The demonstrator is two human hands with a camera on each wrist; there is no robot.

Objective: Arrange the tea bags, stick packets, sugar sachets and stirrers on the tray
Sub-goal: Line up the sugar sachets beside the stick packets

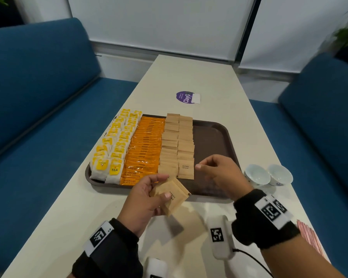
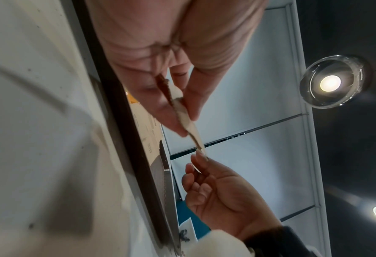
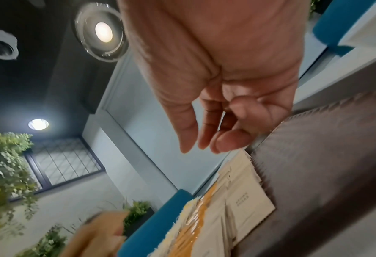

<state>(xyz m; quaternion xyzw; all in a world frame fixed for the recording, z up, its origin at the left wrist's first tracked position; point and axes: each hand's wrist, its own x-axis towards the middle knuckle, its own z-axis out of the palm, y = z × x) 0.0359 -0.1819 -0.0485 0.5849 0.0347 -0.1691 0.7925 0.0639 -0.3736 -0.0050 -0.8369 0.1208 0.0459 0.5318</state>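
A brown tray [image 1: 213,137] holds rows of yellow tea bags [image 1: 117,145], orange stick packets [image 1: 147,145] and two columns of brown sugar sachets [image 1: 178,145]. My left hand [image 1: 159,186] hovers at the tray's near edge and pinches a small stack of brown sugar sachets [image 1: 173,194], seen edge-on in the left wrist view [image 2: 182,111]. My right hand [image 1: 205,165] floats just above the tray beside the nearest laid sachet, its fingers [image 3: 204,139] loosely curled and empty. Pink striped stirrers [image 1: 309,235] lie on the table at the near right.
Two white cups [image 1: 256,175] stand right of the tray. A purple round sticker [image 1: 186,97] lies beyond it. A white device with a cable [image 1: 219,237] rests on the table under my right wrist. Blue benches [image 1: 38,117] flank the narrow table.
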